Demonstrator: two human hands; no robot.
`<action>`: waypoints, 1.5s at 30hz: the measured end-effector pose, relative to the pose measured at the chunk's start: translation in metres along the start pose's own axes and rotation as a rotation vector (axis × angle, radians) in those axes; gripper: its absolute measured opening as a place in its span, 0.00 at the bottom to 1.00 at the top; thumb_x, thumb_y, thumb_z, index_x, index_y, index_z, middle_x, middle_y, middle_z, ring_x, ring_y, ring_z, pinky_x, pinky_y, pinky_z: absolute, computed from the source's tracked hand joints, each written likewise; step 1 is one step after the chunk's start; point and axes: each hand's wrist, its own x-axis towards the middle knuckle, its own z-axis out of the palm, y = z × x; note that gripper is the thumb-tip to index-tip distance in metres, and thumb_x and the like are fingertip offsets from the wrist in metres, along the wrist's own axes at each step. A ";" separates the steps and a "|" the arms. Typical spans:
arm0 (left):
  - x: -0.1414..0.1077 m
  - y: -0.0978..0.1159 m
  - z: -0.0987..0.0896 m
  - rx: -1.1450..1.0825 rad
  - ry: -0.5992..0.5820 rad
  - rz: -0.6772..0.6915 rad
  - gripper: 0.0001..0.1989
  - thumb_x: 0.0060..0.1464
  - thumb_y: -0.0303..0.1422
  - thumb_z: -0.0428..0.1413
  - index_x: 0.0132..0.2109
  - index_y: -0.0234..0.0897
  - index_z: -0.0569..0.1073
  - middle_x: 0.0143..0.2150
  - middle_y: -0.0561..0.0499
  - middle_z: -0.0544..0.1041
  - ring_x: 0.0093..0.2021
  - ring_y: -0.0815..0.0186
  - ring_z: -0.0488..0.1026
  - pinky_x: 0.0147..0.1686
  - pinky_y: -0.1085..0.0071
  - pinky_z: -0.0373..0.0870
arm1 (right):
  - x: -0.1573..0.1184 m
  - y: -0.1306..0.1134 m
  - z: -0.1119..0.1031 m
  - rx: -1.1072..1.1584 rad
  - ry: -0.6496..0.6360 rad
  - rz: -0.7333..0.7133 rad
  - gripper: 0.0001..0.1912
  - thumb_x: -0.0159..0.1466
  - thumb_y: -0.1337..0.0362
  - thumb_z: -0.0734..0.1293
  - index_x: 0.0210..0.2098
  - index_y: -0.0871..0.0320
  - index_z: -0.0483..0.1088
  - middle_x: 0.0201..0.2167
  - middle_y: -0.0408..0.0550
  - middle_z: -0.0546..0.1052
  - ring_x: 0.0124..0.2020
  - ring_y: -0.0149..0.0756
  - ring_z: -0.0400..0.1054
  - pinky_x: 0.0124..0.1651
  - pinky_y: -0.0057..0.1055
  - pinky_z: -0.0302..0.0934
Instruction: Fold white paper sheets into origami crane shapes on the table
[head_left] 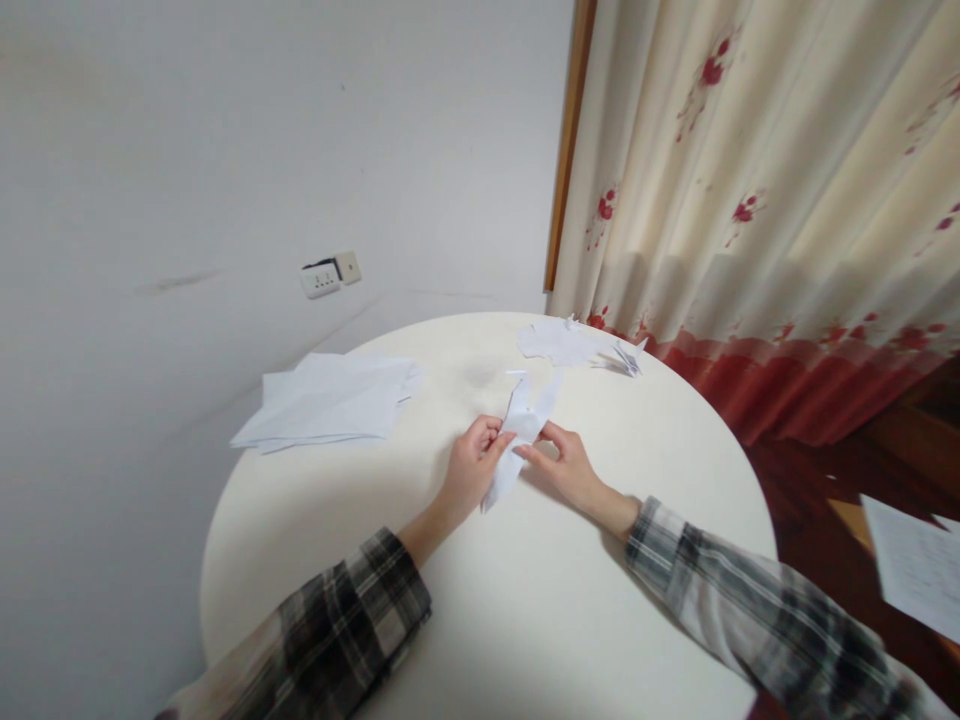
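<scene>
Above the middle of the round white table (480,600), a folded white paper (523,425) is held between both hands. Two narrow strips of it point away from me, and a tapered end points back toward me. My left hand (474,462) pinches its left side, thumb on top and fingers curled at the edge. On the right side, my right hand (564,463) grips the paper between thumb and fingers.
A stack of white paper sheets (330,400) lies at the table's left edge. Toward the back right are more paper pieces (559,342) and a small folded paper figure (628,358). Written sheets (915,565) lie beyond the table at right. Wall and curtain stand behind.
</scene>
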 end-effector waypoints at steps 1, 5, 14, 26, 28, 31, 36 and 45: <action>-0.001 0.000 0.001 -0.039 -0.002 -0.019 0.08 0.50 0.37 0.53 0.33 0.37 0.65 0.25 0.55 0.73 0.25 0.70 0.69 0.24 0.77 0.62 | 0.000 -0.001 -0.001 0.009 -0.017 0.003 0.11 0.56 0.56 0.66 0.30 0.59 0.70 0.27 0.44 0.73 0.30 0.33 0.66 0.37 0.29 0.59; -0.003 0.002 0.002 -0.150 -0.035 -0.103 0.10 0.50 0.40 0.53 0.35 0.39 0.63 0.23 0.56 0.73 0.20 0.70 0.68 0.20 0.76 0.60 | -0.001 -0.004 -0.002 0.076 -0.096 0.039 0.12 0.57 0.56 0.64 0.23 0.58 0.68 0.23 0.43 0.73 0.28 0.32 0.66 0.38 0.30 0.59; -0.001 -0.008 0.002 -0.068 -0.177 -0.208 0.14 0.48 0.42 0.54 0.35 0.37 0.63 0.15 0.62 0.65 0.10 0.75 0.57 0.10 0.79 0.48 | 0.003 0.011 0.008 0.555 -0.039 0.331 0.16 0.50 0.53 0.69 0.21 0.59 0.63 0.18 0.38 0.66 0.22 0.27 0.59 0.29 0.26 0.55; 0.012 -0.011 -0.013 -0.306 -0.001 -0.154 0.16 0.48 0.40 0.54 0.42 0.36 0.67 0.34 0.51 0.74 0.29 0.69 0.72 0.33 0.70 0.68 | 0.006 0.005 -0.001 0.850 -0.195 0.605 0.12 0.46 0.59 0.70 0.25 0.61 0.67 0.17 0.38 0.67 0.17 0.24 0.56 0.21 0.23 0.46; 0.015 -0.014 -0.018 -0.341 0.018 -0.174 0.16 0.48 0.38 0.54 0.44 0.37 0.67 0.36 0.49 0.74 0.35 0.66 0.72 0.37 0.69 0.68 | 0.005 0.002 -0.001 0.832 -0.241 0.633 0.12 0.46 0.60 0.70 0.25 0.61 0.67 0.17 0.38 0.66 0.17 0.24 0.55 0.20 0.23 0.45; 0.017 -0.015 -0.023 -0.392 -0.008 -0.188 0.15 0.47 0.35 0.54 0.44 0.37 0.68 0.37 0.48 0.74 0.38 0.64 0.72 0.38 0.69 0.67 | 0.005 0.002 -0.001 0.808 -0.239 0.647 0.12 0.45 0.60 0.70 0.26 0.60 0.66 0.16 0.37 0.66 0.16 0.24 0.54 0.20 0.23 0.44; 0.015 -0.009 -0.023 -0.435 -0.056 -0.181 0.14 0.45 0.34 0.54 0.41 0.37 0.69 0.37 0.49 0.74 0.38 0.64 0.71 0.39 0.69 0.66 | 0.005 0.005 -0.001 0.798 -0.212 0.643 0.13 0.45 0.59 0.70 0.25 0.60 0.66 0.16 0.37 0.66 0.16 0.24 0.55 0.20 0.23 0.45; 0.017 -0.005 -0.022 -0.425 0.017 -0.187 0.08 0.44 0.35 0.54 0.30 0.34 0.71 0.31 0.49 0.73 0.33 0.65 0.71 0.38 0.68 0.67 | 0.004 0.006 -0.003 0.767 -0.261 0.658 0.11 0.46 0.60 0.69 0.24 0.60 0.66 0.15 0.36 0.66 0.15 0.24 0.55 0.19 0.23 0.45</action>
